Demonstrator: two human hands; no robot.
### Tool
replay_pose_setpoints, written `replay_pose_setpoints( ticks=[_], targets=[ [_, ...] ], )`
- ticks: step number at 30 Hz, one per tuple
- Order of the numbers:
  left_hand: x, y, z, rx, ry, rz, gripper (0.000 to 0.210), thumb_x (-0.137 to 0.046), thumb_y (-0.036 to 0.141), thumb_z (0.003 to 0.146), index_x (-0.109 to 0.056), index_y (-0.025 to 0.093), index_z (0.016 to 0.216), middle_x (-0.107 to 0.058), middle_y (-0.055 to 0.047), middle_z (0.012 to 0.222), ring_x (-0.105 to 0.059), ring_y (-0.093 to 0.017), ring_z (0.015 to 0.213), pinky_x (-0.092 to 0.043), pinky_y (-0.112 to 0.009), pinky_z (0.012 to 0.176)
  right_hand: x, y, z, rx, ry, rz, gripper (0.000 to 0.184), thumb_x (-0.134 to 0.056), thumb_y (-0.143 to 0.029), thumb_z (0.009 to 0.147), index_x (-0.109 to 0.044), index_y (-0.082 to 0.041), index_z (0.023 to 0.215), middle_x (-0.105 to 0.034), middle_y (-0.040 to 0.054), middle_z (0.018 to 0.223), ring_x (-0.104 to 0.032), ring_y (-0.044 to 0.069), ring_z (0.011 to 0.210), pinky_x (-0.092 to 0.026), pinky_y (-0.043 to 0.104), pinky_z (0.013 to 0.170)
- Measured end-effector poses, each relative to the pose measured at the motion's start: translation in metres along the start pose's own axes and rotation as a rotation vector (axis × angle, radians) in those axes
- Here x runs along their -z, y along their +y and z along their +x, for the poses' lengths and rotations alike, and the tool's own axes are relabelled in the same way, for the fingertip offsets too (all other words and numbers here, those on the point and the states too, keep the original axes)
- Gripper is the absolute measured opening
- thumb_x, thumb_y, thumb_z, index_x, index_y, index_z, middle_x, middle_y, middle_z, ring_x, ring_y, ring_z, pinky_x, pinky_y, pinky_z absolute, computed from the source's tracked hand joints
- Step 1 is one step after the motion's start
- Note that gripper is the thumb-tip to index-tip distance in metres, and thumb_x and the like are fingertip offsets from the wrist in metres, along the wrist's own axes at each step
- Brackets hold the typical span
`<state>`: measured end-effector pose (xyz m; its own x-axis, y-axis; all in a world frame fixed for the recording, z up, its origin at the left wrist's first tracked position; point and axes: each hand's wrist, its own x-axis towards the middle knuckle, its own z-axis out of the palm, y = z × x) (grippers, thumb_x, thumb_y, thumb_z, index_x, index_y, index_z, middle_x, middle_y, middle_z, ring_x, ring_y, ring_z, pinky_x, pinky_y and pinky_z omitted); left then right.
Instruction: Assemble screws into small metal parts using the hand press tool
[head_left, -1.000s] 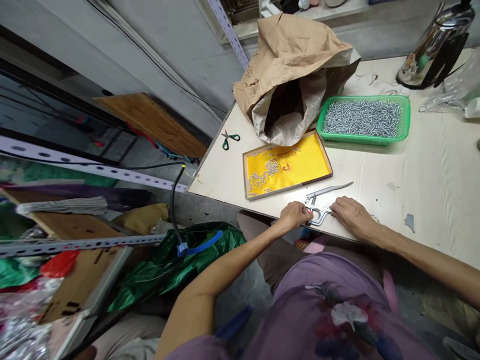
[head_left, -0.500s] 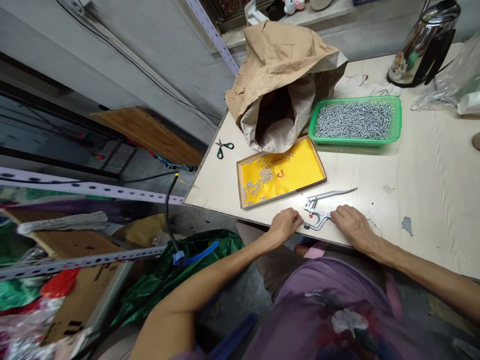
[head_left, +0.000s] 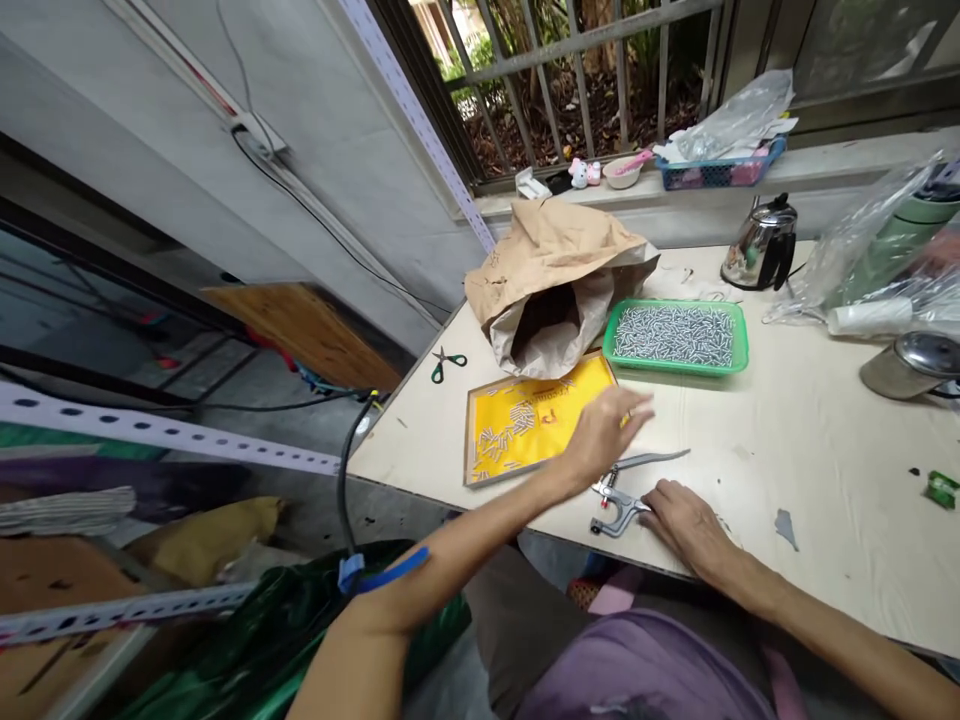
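My left hand (head_left: 606,432) is raised over the right end of a shallow yellow-lined tray (head_left: 577,395), its fingers stretched to the right, slightly blurred, with nothing visible in them. Short silver metal pieces (head_left: 495,440) lie scattered in that tray. Just below the hand, metal snap pliers (head_left: 621,512) with a spring and a C-shaped jaw lie at the table's front edge. My right hand (head_left: 694,525) rests on the table with its fingertips closed on the end of the pliers' lower handle. Many similar silver pieces fill a green plastic basket (head_left: 675,368) behind.
An open brown paper sack (head_left: 555,240) slumps behind the yellow tray. Green-handled scissors (head_left: 448,364) lie left of it. A steel kettle (head_left: 761,245), plastic bags and a lidded metal cup (head_left: 911,365) stand on the right. The table's front edge runs close to my body.
My left hand has left the spot beside the pliers' jaw, moving up and to the right over the tray. My right hand stays at the pliers' handle. The camera view has tilted upward.
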<state>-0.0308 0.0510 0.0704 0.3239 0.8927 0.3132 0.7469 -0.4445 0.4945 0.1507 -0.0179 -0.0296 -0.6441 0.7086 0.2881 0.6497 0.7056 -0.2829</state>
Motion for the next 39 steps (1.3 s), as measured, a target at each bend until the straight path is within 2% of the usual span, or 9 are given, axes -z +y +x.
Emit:
replay_pose_setpoints(
  ticks=[5, 9, 17, 20, 23, 26, 30, 35, 39],
  targets=[
    [-0.059, 0.006, -0.103, -0.197, -0.325, 0.062, 0.021, -0.048, 0.026, 0.097, -0.066, 0.016, 0.097, -0.070, -0.010, 0.104, -0.064, -0.019, 0.093, -0.056, -0.032, 0.084, 0.014, 0.024, 0.021, -0.072, 0.041, -0.006, 0.019, -0.046, -0.012, 0.093, -0.060, -0.021, 0.100, -0.062, 0.0056, 0.090, -0.059, 0.018, 0.079, -0.045, 0.028, 0.067],
    [-0.083, 0.009, -0.131, -0.269, -0.297, 0.149, 0.029, -0.053, 0.027, 0.095, -0.060, 0.010, 0.116, -0.064, -0.017, 0.122, -0.060, -0.024, 0.113, -0.053, -0.036, 0.097, 0.014, 0.036, 0.039, 0.000, -0.100, -0.075, 0.019, -0.048, -0.006, 0.088, -0.060, -0.021, 0.092, -0.062, 0.0053, 0.089, -0.056, 0.019, 0.079, -0.043, 0.029, 0.067],
    [-0.074, 0.015, -0.117, -0.164, -0.429, 0.023, 0.030, -0.049, 0.030, 0.096, -0.058, 0.011, 0.118, -0.065, -0.016, 0.119, -0.060, -0.024, 0.108, -0.052, -0.036, 0.097, -0.001, 0.062, 0.057, 0.036, -0.131, 0.001, 0.020, -0.043, -0.019, 0.095, -0.058, -0.021, 0.082, -0.060, 0.0056, 0.082, -0.057, 0.021, 0.081, -0.045, 0.032, 0.069],
    [-0.071, 0.008, -0.115, -0.200, -0.391, -0.050, 0.031, -0.051, 0.032, 0.096, -0.060, 0.012, 0.117, -0.065, -0.015, 0.119, -0.059, -0.022, 0.110, -0.051, -0.034, 0.097, 0.002, 0.064, 0.058, 0.002, -0.122, 0.041, 0.021, -0.041, -0.023, 0.096, -0.058, -0.022, 0.084, -0.060, 0.0058, 0.083, -0.059, 0.021, 0.081, -0.047, 0.032, 0.068],
    [-0.059, -0.022, -0.094, -0.192, -0.280, -0.056, 0.024, -0.049, 0.026, 0.097, -0.064, 0.013, 0.111, -0.068, -0.012, 0.113, -0.061, -0.019, 0.105, -0.050, -0.029, 0.094, 0.013, 0.054, 0.055, 0.003, -0.119, 0.099, 0.022, -0.038, -0.027, 0.098, -0.059, -0.023, 0.092, -0.062, 0.0069, 0.092, -0.060, 0.020, 0.082, -0.049, 0.032, 0.070],
    [-0.034, -0.072, -0.052, 0.060, -0.173, 0.165, 0.026, -0.041, 0.017, 0.099, -0.066, 0.013, 0.100, -0.069, -0.010, 0.101, -0.061, -0.018, 0.093, -0.051, -0.031, 0.086, 0.022, 0.037, 0.043, 0.057, -0.133, 0.141, 0.029, -0.034, -0.030, 0.100, -0.059, -0.023, 0.088, -0.063, 0.0068, 0.090, -0.061, 0.019, 0.079, -0.050, 0.032, 0.070],
    [-0.007, -0.126, -0.004, 0.209, -0.246, 0.430, 0.025, -0.039, 0.010, 0.097, -0.063, 0.012, 0.105, -0.065, -0.011, 0.113, -0.056, -0.021, 0.103, -0.048, -0.032, 0.088, 0.021, 0.019, 0.017, 0.112, -0.137, 0.169, 0.028, -0.036, -0.030, 0.101, -0.061, -0.022, 0.090, -0.064, 0.0051, 0.083, -0.062, 0.018, 0.073, -0.051, 0.030, 0.063],
    [-0.009, -0.138, 0.011, 0.177, -0.450, 0.571, 0.025, -0.039, 0.006, 0.095, -0.063, 0.011, 0.099, -0.063, -0.014, 0.107, -0.054, -0.023, 0.107, -0.048, -0.029, 0.082, 0.012, 0.014, -0.002, 0.115, -0.067, 0.128, 0.026, -0.038, -0.026, 0.100, -0.062, -0.019, 0.108, -0.065, 0.0067, 0.086, -0.062, 0.018, 0.076, -0.050, 0.030, 0.065],
    [-0.009, -0.129, 0.013, 0.249, -0.465, 0.604, 0.029, -0.036, 0.000, 0.091, -0.064, 0.006, 0.097, -0.062, -0.019, 0.108, -0.055, -0.025, 0.110, -0.050, -0.030, 0.076, 0.011, 0.013, -0.002, 0.080, -0.107, 0.071, 0.028, -0.036, -0.022, 0.100, -0.064, -0.019, 0.097, -0.061, 0.0055, 0.078, -0.057, 0.019, 0.072, -0.045, 0.030, 0.062]
  ],
)
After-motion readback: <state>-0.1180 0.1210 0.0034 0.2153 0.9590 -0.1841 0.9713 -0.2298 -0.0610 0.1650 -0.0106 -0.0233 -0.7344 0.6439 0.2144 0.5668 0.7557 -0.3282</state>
